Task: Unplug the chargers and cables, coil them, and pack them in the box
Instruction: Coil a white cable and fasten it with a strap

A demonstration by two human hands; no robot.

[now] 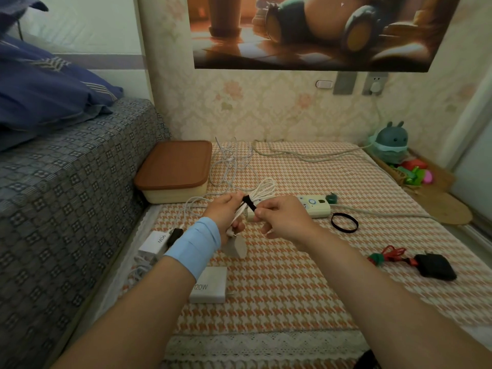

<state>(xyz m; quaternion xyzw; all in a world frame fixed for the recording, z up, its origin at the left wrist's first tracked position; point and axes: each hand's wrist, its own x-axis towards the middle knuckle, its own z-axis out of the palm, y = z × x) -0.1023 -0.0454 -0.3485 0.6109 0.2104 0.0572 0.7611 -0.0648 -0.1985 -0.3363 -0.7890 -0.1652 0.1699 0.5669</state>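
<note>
My left hand [225,213] grips a coiled white cable [263,191] above the table. A black strap [249,202] runs around the coil, and my right hand [282,217] pinches its end. The box [173,171], cream with a brown lid on, stands at the back left. A white power strip [316,206] lies just behind my right hand. A loose tangle of white cable [231,161] lies beside the box. White chargers marked 120W [209,284] and 90W [157,243] lie near my left forearm. A black charger [435,266] with a bundled red cable [391,254] lies at the right.
A black band [344,222] lies on the checked tablecloth right of the power strip. A thick white cord [306,155] runs along the back up to a wall socket [375,85]. A patterned sofa [66,182] borders the left. A teal toy [392,142] sits at the back right.
</note>
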